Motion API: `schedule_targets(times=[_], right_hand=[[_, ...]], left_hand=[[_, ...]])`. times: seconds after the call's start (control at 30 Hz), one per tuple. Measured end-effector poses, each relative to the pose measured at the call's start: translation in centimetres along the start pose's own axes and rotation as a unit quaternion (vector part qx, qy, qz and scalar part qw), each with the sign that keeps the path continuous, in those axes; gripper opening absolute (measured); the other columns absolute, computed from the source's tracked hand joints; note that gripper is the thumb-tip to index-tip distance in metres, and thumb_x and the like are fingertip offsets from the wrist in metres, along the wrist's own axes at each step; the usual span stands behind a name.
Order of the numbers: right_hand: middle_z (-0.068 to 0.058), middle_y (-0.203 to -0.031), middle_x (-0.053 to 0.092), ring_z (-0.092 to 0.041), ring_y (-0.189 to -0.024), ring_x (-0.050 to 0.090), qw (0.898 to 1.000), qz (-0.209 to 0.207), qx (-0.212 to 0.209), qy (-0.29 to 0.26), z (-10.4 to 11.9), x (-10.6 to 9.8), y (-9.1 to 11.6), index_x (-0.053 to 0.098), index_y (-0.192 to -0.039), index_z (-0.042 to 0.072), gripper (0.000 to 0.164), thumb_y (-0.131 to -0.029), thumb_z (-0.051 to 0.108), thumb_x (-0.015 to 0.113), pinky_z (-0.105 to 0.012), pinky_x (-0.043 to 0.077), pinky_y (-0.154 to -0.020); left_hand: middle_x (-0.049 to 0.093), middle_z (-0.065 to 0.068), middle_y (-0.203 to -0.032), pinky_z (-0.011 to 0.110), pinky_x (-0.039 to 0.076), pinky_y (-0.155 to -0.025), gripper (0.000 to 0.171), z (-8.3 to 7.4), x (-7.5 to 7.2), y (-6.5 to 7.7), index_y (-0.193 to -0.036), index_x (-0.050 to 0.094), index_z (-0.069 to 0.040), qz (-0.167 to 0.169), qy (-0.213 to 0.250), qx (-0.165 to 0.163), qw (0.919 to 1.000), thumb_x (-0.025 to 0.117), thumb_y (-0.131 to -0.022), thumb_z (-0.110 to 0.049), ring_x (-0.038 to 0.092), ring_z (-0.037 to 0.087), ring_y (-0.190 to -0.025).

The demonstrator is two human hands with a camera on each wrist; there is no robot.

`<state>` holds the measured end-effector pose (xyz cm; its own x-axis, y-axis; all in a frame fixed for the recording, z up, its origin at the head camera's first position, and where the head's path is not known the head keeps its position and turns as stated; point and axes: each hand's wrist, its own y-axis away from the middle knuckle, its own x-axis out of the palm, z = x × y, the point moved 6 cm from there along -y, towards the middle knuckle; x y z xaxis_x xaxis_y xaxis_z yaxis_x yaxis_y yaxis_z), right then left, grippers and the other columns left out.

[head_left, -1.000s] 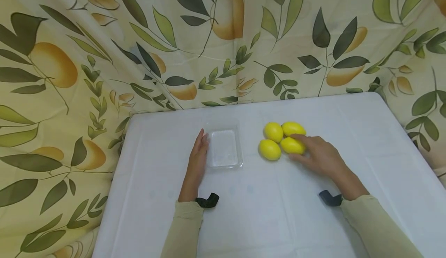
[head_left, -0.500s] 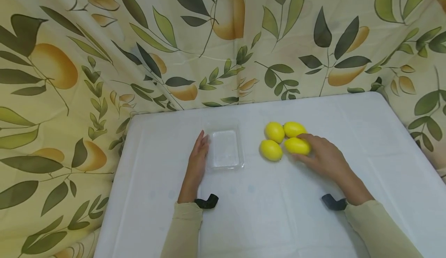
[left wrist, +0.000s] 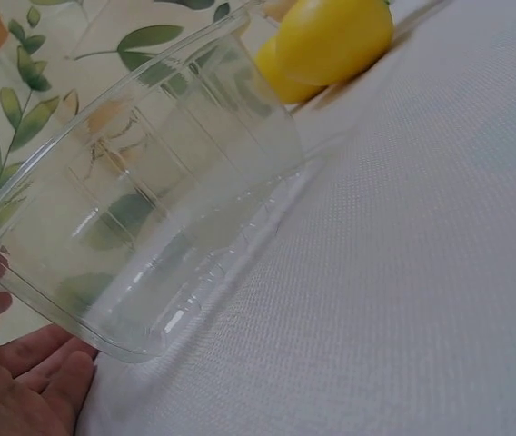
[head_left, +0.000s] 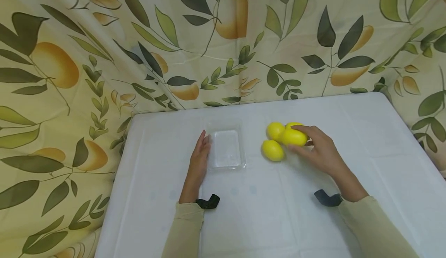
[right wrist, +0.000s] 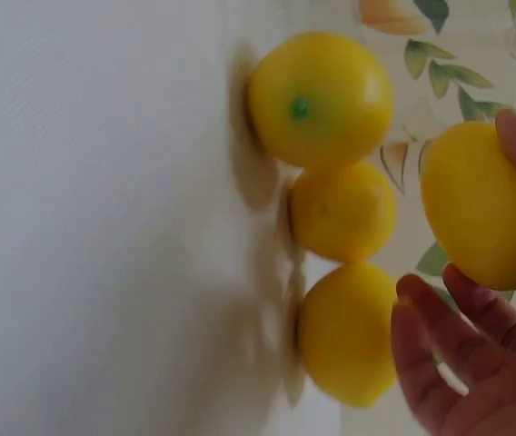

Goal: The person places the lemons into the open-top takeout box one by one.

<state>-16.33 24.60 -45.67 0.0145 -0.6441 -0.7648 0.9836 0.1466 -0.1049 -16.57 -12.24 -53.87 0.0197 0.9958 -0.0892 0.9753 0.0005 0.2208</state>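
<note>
My right hand (head_left: 319, 149) pinches a yellow lemon (head_left: 294, 137) between thumb and fingers. In the right wrist view this lemon (right wrist: 483, 205) is lifted off the table, its green stem end toward the palm. Three more lemons lie on the cloth: one at the front left (head_left: 273, 150), one behind it (head_left: 275, 130), and one partly hidden behind the held lemon (head_left: 292, 125). A clear plastic container (head_left: 226, 166) stands upright to their left. My left hand (head_left: 199, 155) rests against its left side with straight fingers; in the left wrist view the fingers (left wrist: 35, 350) lie by its wall.
A white cloth covers the table (head_left: 265, 215). Behind and to the left hangs a curtain (head_left: 139, 49) printed with leaves and orange fruit. Black straps (head_left: 209, 202) with short projecting pieces sit at both wrists.
My right hand has lifted one lemon from the group, first shifting it slightly right, then up and left over the others. The left hand and container stay nearly in place.
</note>
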Motion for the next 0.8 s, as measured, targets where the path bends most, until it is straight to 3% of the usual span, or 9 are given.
schedule_targets(times=[0.13,0.23,0.5,0.63,0.8], right_hand=[[-0.007,-0.119,0.055,-0.022,-0.107,0.057,0.999,0.001,-0.009,-0.043,1.2,0.6,-0.5,0.06,-0.141,0.016,0.06,-0.088,0.036,0.081,-0.009,0.052,-0.087],[-0.008,-0.119,0.053,-0.023,-0.108,0.056,0.997,0.0,-0.022,-0.067,2.2,1.1,-0.8,0.06,-0.141,0.017,0.059,-0.088,0.033,0.081,0.002,0.04,-0.085],[-0.007,-0.126,0.057,-0.025,-0.111,0.059,0.995,0.015,-0.033,-0.095,3.8,2.3,-2.1,0.059,-0.142,0.018,0.063,-0.086,0.031,0.083,-0.006,0.049,-0.088],[-0.01,-0.133,0.057,-0.029,-0.109,0.065,0.992,0.031,-0.017,-0.125,4.5,3.1,-2.7,0.053,-0.142,0.012,0.068,-0.084,0.029,0.085,-0.025,0.058,-0.091],[-0.011,-0.137,0.058,-0.034,-0.111,0.067,0.986,0.047,-0.005,-0.163,5.5,4.1,-3.3,0.05,-0.137,0.008,0.069,-0.082,0.026,0.088,-0.048,0.058,-0.095]], left_hand=[[0.04,-0.008,-0.161,0.043,0.024,-0.127,0.056,0.1,0.0,0.1,-0.161,0.027,-0.038,0.0,0.003,-0.001,1.0,0.044,-0.108,-0.036,0.031,0.016,-0.153],[0.04,-0.007,-0.161,0.044,0.023,-0.127,0.055,0.1,0.0,0.0,-0.16,0.029,-0.04,-0.001,0.007,0.002,1.0,0.045,-0.108,-0.034,0.031,0.016,-0.153],[0.039,-0.007,-0.162,0.045,0.022,-0.128,0.055,0.0,0.1,-0.1,-0.16,0.028,-0.042,0.001,0.008,0.001,1.0,0.044,-0.109,-0.032,0.029,0.017,-0.154],[0.038,-0.004,-0.163,0.046,0.021,-0.128,0.055,-0.1,0.1,0.0,-0.16,0.028,-0.042,0.003,0.016,0.004,0.9999,0.045,-0.109,-0.032,0.028,0.018,-0.154],[0.038,-0.007,-0.162,0.044,0.023,-0.127,0.054,-0.1,0.1,0.0,-0.16,0.028,-0.043,-0.001,0.008,0.001,1.0,0.044,-0.109,-0.034,0.03,0.016,-0.153]])
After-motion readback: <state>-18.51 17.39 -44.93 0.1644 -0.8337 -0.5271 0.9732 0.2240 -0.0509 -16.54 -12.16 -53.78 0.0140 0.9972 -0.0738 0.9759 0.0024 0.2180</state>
